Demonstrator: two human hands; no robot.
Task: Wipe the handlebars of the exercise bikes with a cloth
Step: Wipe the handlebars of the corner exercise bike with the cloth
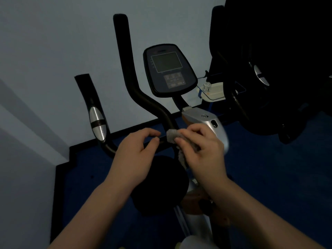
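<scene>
Gym room, as I read it: exercise bike (pixel 161 108) with console (pixel 168 69), second machine (pixel 269 69) beside, blue floor (pixel 269 168).

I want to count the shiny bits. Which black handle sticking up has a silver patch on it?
The shorter upright handle at far left: its silver patch sits below the black foam. The taller handle beside it is black all over.
</scene>
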